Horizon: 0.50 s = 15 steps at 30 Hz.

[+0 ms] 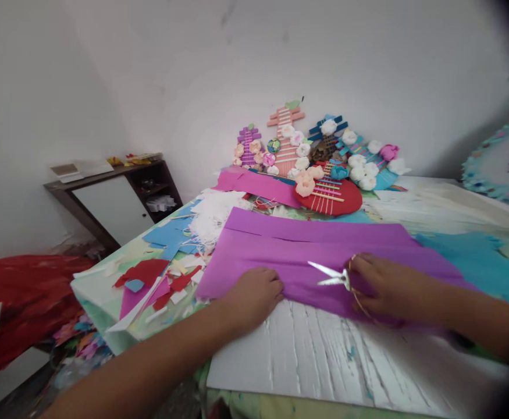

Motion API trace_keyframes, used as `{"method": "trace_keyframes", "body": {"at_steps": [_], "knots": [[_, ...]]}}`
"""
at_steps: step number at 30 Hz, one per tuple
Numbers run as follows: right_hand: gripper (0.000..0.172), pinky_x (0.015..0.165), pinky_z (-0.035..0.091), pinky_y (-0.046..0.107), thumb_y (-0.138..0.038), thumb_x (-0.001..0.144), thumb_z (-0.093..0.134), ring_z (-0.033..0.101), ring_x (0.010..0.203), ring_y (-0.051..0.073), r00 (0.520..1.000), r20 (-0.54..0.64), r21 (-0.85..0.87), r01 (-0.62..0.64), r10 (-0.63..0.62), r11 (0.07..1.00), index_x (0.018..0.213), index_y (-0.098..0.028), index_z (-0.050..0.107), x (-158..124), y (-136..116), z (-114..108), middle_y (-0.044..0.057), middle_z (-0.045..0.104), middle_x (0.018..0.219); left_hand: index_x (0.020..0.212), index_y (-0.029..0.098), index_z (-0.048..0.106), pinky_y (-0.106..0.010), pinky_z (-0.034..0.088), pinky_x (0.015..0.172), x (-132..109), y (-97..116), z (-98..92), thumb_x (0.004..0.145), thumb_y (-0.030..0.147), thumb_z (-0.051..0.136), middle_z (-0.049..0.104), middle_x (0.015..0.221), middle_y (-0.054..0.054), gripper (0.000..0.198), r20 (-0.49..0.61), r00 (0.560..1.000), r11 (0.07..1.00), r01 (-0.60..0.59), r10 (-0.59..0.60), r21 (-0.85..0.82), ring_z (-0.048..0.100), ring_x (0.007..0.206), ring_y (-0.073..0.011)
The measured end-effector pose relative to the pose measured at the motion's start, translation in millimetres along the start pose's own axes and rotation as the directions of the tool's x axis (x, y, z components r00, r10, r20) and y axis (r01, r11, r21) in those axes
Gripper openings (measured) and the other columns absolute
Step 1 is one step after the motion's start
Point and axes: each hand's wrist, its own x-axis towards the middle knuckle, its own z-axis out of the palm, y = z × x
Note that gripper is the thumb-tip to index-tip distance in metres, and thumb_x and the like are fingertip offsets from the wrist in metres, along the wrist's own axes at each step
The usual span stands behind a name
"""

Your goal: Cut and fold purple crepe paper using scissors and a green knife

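A person's 2 bare hands work at a cluttered counter (411,372). The left hand (254,297) lies flat, its fingers (274,285) spread narrow and pressing the near edge of a purple sheet (315,244). The right hand (389,285) rests on the same sheet, its fingers curled through the handles of scissors (330,274). The blades are open and point left, toward the left fingers, just apart from them. Under both hands lies a white board (324,355). Left of the left fingers are red and blue scraps (158,273). Beyond both hands, paper-flower crafts (315,157) stand against the wall (254,58).
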Motion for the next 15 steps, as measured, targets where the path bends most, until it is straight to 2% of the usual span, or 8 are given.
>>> {"method": "trace_keyframes", "body": {"at_steps": [3,5,9,12,15], "knots": [[0.028,0.066,0.044,0.033,-0.037,0.066,0.051,0.054,0.076,0.02,0.99,0.095,0.017,-0.103,0.1,0.995,0.088,-0.02,0.053,-36.9,-10.3,4.1,0.009,0.056,0.089,0.079,0.015,0.058,-0.032,0.044,0.071,-1.4,5.9,-5.4,0.083,0.018,0.043,0.06,0.082,-0.005,0.016,0.02,0.999,0.996,-0.039,0.038,0.083,0.054,0.077,-0.0185],[0.022,0.063,0.044,0.034,-0.035,0.07,0.047,0.054,0.073,0.02,0.989,0.084,0.001,-0.119,0.119,0.993,0.085,-0.019,0.053,-51.1,-13.7,4.8,0.009,0.056,0.085,0.077,0.015,0.057,-0.032,0.044,0.069,-4.6,12.9,-12.3,0.082,0.017,0.043,0.059,0.079,-0.005,0.015,0.028,0.999,0.994,-0.043,0.041,0.097,0.054,0.074,-0.0182],[0.02,0.065,0.043,0.035,-0.028,0.077,0.038,0.054,0.075,0.02,0.996,-0.083,-0.122,-0.033,0.023,0.992,0.082,-0.017,0.054,-60.9,-15.9,8.8,0.01,0.057,0.082,0.08,0.014,0.057,-0.032,0.044,0.071,-15.2,25.0,-25.0,0.084,0.018,0.04,0.06,0.08,-0.005,0.017,-0.012,1.0,0.997,-0.001,0.001,0.071,0.055,0.076,-0.0174],[0.017,0.065,0.043,0.035,-0.024,0.077,0.04,0.054,0.073,0.02,0.975,-0.207,-0.232,0.024,-0.074,0.972,0.079,-0.015,0.054,-63.5,-17.0,9.2,0.009,0.057,0.076,0.086,0.014,0.057,-0.033,0.044,0.075,-26.6,28.1,-27.0,0.084,0.018,0.039,0.061,0.085,-0.006,0.019,-0.059,0.998,0.997,0.028,-0.024,0.069,0.055,0.08,-0.0181],[0.015,0.064,0.043,0.035,-0.02,0.077,0.041,0.054,0.069,0.02,0.948,-0.267,-0.328,0.077,-0.171,0.941,0.073,-0.016,0.055,-71.4,-14.9,4.6,0.008,0.057,0.071,0.09,0.013,0.057,-0.033,0.044,0.076,-38.2,26.9,-23.5,0.084,0.018,0.04,0.061,0.089,-0.008,0.018,-0.095,0.995,0.996,0.05,-0.043,0.074,0.055,0.082,-0.0186]]}}
